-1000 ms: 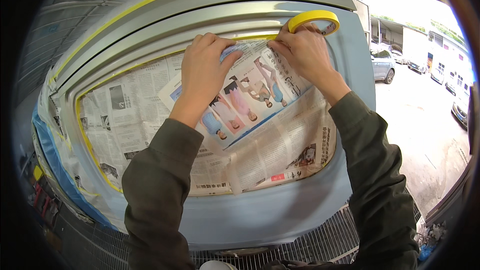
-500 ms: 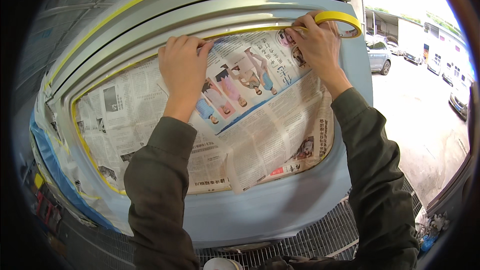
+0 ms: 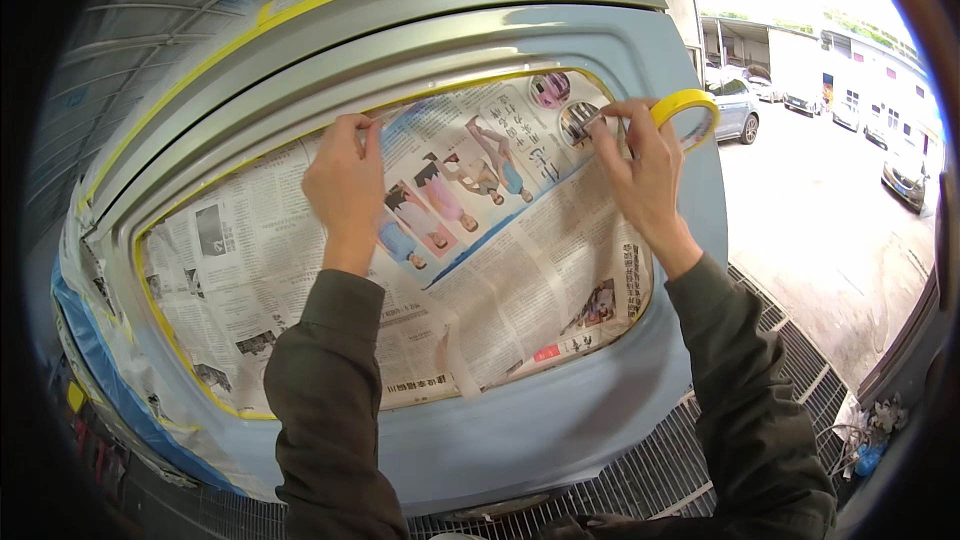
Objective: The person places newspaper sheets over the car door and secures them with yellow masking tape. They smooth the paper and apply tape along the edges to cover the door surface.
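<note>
Newspaper sheets (image 3: 540, 270) cover the window-shaped area of a grey-blue vehicle panel (image 3: 560, 430). Yellow masking tape (image 3: 440, 92) runs along their upper edge and around the other sides. My right hand (image 3: 650, 175) holds a roll of yellow masking tape (image 3: 708, 106) at its outer side, the fingers bent close to the newspaper's upper right. My left hand (image 3: 345, 185) is at the upper edge, left of the printed pictures, with thumb and fingertips pinched together. Whether anything is between them I cannot make out.
Above the panel, more yellow tape (image 3: 262, 16) borders the roof covering. Blue sheeting (image 3: 120, 370) hangs at the left. A metal floor grating (image 3: 650, 480) runs below. Parked cars, including a grey-blue one (image 3: 733, 108), stand outside at the right.
My right hand has come down from the upper tape line with the roll, onto the newspaper's right part. My left hand has shifted slightly left and down. The view has shifted too.
</note>
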`<state>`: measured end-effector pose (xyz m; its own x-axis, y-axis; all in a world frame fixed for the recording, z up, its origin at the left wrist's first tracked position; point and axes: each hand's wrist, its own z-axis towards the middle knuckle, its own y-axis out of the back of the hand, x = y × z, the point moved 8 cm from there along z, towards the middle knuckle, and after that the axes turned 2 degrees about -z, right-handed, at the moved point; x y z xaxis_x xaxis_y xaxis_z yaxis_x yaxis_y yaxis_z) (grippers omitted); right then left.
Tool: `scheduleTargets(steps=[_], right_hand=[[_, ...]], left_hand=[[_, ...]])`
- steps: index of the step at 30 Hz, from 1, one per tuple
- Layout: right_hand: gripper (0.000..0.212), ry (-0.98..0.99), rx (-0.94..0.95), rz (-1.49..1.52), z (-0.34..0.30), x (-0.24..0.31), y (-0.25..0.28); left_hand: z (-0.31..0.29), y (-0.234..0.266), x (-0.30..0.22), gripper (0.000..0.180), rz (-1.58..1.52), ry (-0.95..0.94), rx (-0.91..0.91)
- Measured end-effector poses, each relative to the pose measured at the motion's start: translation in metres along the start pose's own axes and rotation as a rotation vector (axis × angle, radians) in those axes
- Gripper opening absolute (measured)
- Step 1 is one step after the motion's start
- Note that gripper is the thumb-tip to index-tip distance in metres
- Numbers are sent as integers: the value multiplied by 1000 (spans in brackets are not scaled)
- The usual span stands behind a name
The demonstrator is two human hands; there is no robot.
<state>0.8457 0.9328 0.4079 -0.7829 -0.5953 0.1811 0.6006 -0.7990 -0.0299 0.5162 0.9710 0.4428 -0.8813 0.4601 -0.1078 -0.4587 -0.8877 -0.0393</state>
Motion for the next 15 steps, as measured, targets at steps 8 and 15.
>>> scheduleTargets(steps=[8,15], right_hand=[[69,207,516,443,-19,94,-43],[67,373,607,479,-16,135,-82]], left_hand=[[-18,-25,37,14,-831,485,214],[-19,-12,6,47,-1069,293,652]])
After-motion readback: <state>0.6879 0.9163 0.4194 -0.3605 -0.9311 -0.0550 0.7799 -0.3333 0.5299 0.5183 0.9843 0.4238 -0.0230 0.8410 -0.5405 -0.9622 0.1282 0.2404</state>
